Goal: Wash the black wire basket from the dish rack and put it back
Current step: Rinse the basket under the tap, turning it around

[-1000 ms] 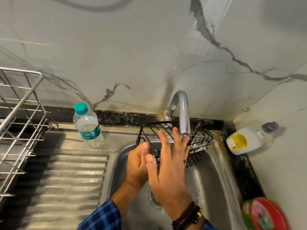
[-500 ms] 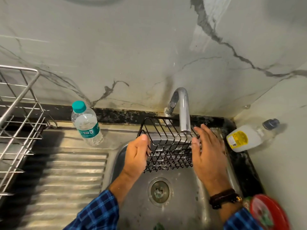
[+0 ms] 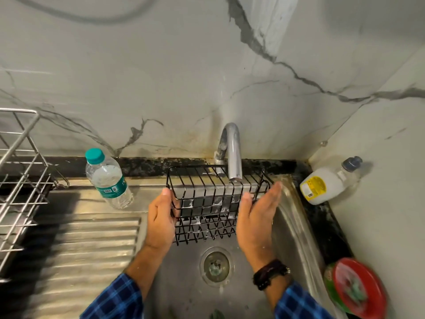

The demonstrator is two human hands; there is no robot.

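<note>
Black wire flecked with suds: the basket hangs over the sink, just under the spout of the tap. Its long axis runs left to right between our hands. Our left hand grips the left end with the thumb on the rim; its other fingers are hidden from us. Our right hand lies flat against the right end, fingers straight and pressed together. The dish rack stands well apart to the left, past the water bottle and draining board. We judge the left hand nearer for carrying the basket back.
</note>
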